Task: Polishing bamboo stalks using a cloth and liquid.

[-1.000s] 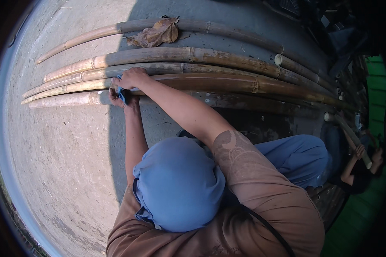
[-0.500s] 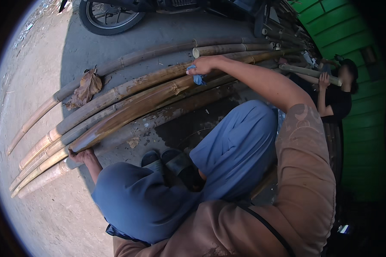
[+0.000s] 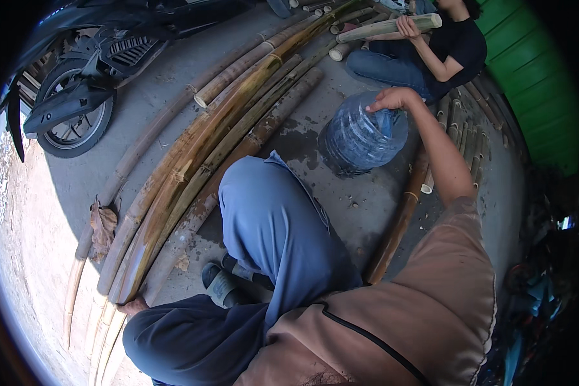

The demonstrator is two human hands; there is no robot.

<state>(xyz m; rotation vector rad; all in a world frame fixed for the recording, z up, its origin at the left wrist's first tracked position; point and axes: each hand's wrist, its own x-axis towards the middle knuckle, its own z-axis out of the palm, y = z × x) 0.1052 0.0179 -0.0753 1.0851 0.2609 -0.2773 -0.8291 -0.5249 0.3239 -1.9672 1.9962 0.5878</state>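
Note:
My right hand [image 3: 392, 99] is closed on a blue cloth [image 3: 383, 119] at the mouth of a clear plastic tub [image 3: 360, 143], shaped like a cut-off water jug. The cloth partly hangs inside the tub. My left hand [image 3: 132, 306] is low beside my knee, closed around the near part of a wet, shiny yellow-brown bamboo pole [image 3: 174, 186]; its fingertips are mostly hidden under the pole. This pole lies lengthwise among several other bamboo poles [image 3: 222, 170] on the ground.
A co-worker [image 3: 453, 55] in dark clothes sits at the far right, holding a pale bamboo piece [image 3: 389, 29]. A black motorbike [image 3: 77, 109] stands at the far left. Cut bamboo lengths [image 3: 457, 128] lie to the right, near a green wall [image 3: 527, 83]. A dry leaf [image 3: 103, 228] rests by the poles.
My right hand has left the bamboo pole and moved right with the blue cloth to the plastic tub. My view has turned right. My left hand stays at the pole.

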